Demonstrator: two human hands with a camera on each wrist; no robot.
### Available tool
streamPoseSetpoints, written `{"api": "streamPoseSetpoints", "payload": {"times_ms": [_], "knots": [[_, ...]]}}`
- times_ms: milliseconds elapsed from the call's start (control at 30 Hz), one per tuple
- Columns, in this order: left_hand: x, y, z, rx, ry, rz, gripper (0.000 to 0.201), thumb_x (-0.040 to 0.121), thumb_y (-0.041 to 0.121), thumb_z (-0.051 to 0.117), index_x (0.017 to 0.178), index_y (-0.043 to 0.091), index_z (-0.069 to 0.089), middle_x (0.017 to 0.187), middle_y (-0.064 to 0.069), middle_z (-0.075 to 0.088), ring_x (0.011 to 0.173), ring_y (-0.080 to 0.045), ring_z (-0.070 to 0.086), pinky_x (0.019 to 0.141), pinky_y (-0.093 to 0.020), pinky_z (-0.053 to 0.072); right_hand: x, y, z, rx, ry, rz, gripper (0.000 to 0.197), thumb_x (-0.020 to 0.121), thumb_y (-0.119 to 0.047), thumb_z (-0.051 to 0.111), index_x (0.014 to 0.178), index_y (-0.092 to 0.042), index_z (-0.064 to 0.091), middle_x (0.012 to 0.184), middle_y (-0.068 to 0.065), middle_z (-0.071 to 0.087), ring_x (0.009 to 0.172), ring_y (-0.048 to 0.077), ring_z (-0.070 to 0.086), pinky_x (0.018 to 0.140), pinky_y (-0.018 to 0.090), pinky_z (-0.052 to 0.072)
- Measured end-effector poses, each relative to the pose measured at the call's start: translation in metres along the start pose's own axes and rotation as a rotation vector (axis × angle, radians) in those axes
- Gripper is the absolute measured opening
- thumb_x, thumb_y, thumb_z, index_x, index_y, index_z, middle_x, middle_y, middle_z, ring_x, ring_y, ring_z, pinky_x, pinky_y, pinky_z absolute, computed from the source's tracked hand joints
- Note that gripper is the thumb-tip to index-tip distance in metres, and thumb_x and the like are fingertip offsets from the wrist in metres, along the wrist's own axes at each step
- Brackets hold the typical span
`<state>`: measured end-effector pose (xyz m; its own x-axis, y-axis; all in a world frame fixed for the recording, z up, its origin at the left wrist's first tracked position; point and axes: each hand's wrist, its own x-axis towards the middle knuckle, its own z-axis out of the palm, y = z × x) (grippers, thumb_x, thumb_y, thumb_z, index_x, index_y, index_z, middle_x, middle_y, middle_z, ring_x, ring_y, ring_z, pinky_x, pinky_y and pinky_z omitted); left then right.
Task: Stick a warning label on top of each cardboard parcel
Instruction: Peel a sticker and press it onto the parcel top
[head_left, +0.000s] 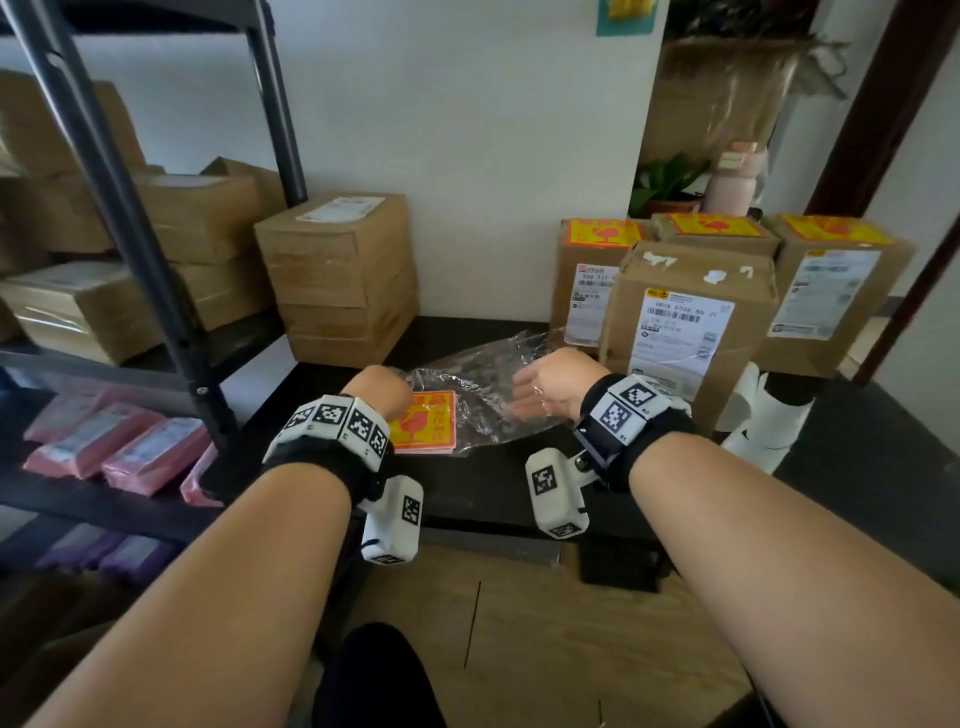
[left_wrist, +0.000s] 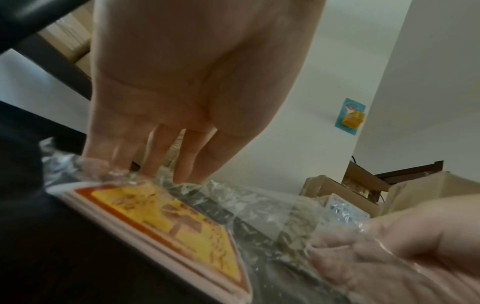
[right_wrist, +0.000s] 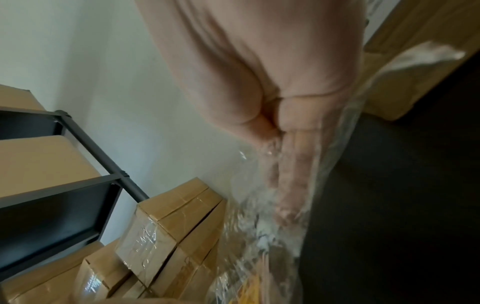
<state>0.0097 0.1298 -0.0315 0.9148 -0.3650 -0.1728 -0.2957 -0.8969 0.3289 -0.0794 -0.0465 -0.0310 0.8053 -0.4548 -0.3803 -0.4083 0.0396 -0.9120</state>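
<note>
A stack of yellow-and-red warning labels (head_left: 426, 421) (left_wrist: 182, 222) lies on the black table (head_left: 467, 483), half inside a crumpled clear plastic bag (head_left: 483, 374) (left_wrist: 259, 205) (right_wrist: 259, 236). My left hand (head_left: 379, 389) (left_wrist: 168, 160) presses straight fingertips down on the bag at the stack's far edge. My right hand (head_left: 540, 389) (right_wrist: 293, 174) reaches into the bag with its fingers straight, and the film covers them. Three parcels at the back right carry labels on top (head_left: 602, 233) (head_left: 714, 226) (head_left: 831, 228). The front parcel (head_left: 696, 270) shows only torn white scraps on top.
A stack of brown boxes (head_left: 337, 275) stands against the wall at left. A black metal shelf (head_left: 119, 218) holds more boxes and pink packets (head_left: 119, 447). White backing paper (head_left: 763, 410) lies beside the parcels. A pink bottle (head_left: 735, 176) and a plant stand behind them.
</note>
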Motion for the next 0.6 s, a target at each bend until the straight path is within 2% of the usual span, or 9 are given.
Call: {"api": "streamPoseSetpoints", "payload": {"times_ms": [33, 100, 167, 300, 400, 467, 533, 567, 600], "knots": [[0.004, -0.003, 0.003, 0.048, 0.001, 0.000, 0.031, 0.100, 0.009, 0.040, 0.126, -0.001, 0.055, 0.123, -0.016, 0.060, 0.114, -0.028, 0.059, 0.073, -0.023, 0.045, 0.001, 0.001, 0.003, 0.030, -0.030, 0.017, 0.034, 0.099, 0.002, 0.044, 0.132, 0.010, 0.049, 0.108, 0.027, 0.063, 0.092, 0.036, 0.070, 0.072, 0.036, 0.061], [0.007, -0.006, 0.007, 0.038, 0.017, -0.043, 0.028, 0.100, 0.010, 0.040, 0.118, 0.001, 0.059, 0.111, -0.014, 0.063, 0.106, -0.026, 0.061, 0.080, -0.029, 0.045, 0.003, -0.001, 0.009, 0.089, -0.075, 0.046, 0.038, 0.100, 0.002, 0.041, 0.137, 0.010, 0.044, 0.085, 0.019, 0.058, 0.057, 0.026, 0.070, 0.053, 0.033, 0.060], [0.011, -0.008, 0.011, 0.031, 0.023, -0.076, 0.025, 0.097, 0.013, 0.045, 0.113, 0.004, 0.061, 0.091, -0.009, 0.060, 0.091, -0.023, 0.060, 0.073, -0.029, 0.044, 0.006, -0.001, 0.017, 0.067, -0.104, 0.078, 0.037, 0.100, 0.003, 0.040, 0.136, 0.009, 0.046, 0.077, 0.013, 0.054, 0.042, 0.018, 0.064, 0.043, 0.026, 0.056], [0.013, -0.009, 0.015, 0.075, 0.028, -0.120, 0.019, 0.094, 0.019, 0.050, 0.105, 0.009, 0.061, 0.085, -0.006, 0.056, 0.082, -0.021, 0.057, 0.069, -0.032, 0.043, 0.018, 0.009, 0.036, -0.064, -0.129, 0.032, 0.034, 0.097, 0.006, 0.045, 0.131, 0.006, 0.051, 0.081, 0.009, 0.058, 0.060, 0.015, 0.064, 0.056, 0.021, 0.056], [0.014, -0.008, 0.013, 0.081, 0.033, -0.131, 0.010, 0.094, 0.018, 0.051, 0.095, 0.010, 0.057, 0.075, -0.005, 0.052, 0.076, -0.020, 0.055, 0.069, -0.031, 0.043, 0.025, 0.007, 0.044, -0.205, -0.119, 0.025, 0.015, 0.096, 0.003, 0.049, 0.096, -0.008, 0.060, 0.080, 0.011, 0.062, 0.067, 0.020, 0.064, 0.065, 0.029, 0.057], [0.015, -0.011, 0.013, 0.089, 0.032, -0.131, 0.009, 0.093, 0.016, 0.051, 0.094, 0.009, 0.057, 0.073, -0.005, 0.051, 0.078, -0.020, 0.056, 0.070, -0.031, 0.045, 0.026, 0.005, 0.049, -0.321, -0.115, 0.027, 0.017, 0.083, 0.002, 0.067, 0.081, -0.011, 0.057, 0.080, 0.012, 0.064, 0.068, 0.021, 0.065, 0.072, 0.034, 0.058], [0.015, -0.014, 0.012, 0.095, 0.045, -0.132, 0.009, 0.093, 0.013, 0.052, 0.094, 0.007, 0.059, 0.073, -0.006, 0.051, 0.078, -0.021, 0.056, 0.070, -0.031, 0.045, 0.031, 0.007, 0.052, -0.353, -0.291, 0.117, 0.048, 0.043, -0.007, 0.088, 0.081, -0.007, 0.059, 0.082, 0.015, 0.066, 0.069, 0.024, 0.067, 0.076, 0.037, 0.060], [0.015, -0.015, 0.012, 0.098, 0.054, -0.127, 0.010, 0.092, 0.012, 0.052, 0.095, 0.005, 0.059, 0.073, -0.007, 0.051, 0.078, -0.022, 0.055, 0.070, -0.031, 0.045, 0.032, 0.012, 0.059, -0.270, -0.459, 0.167, 0.050, 0.043, -0.009, 0.088, 0.084, -0.003, 0.061, 0.083, 0.018, 0.066, 0.070, 0.026, 0.068, 0.076, 0.037, 0.060], [0.013, -0.014, 0.011, 0.096, 0.049, -0.126, 0.011, 0.092, 0.010, 0.052, 0.097, 0.004, 0.060, 0.075, -0.007, 0.051, 0.079, -0.022, 0.055, 0.071, -0.031, 0.045, 0.030, 0.013, 0.063, -0.243, -0.517, 0.160, 0.033, 0.063, -0.006, 0.084, 0.086, -0.001, 0.061, 0.084, 0.018, 0.066, 0.070, 0.026, 0.067, 0.073, 0.035, 0.059]]}}
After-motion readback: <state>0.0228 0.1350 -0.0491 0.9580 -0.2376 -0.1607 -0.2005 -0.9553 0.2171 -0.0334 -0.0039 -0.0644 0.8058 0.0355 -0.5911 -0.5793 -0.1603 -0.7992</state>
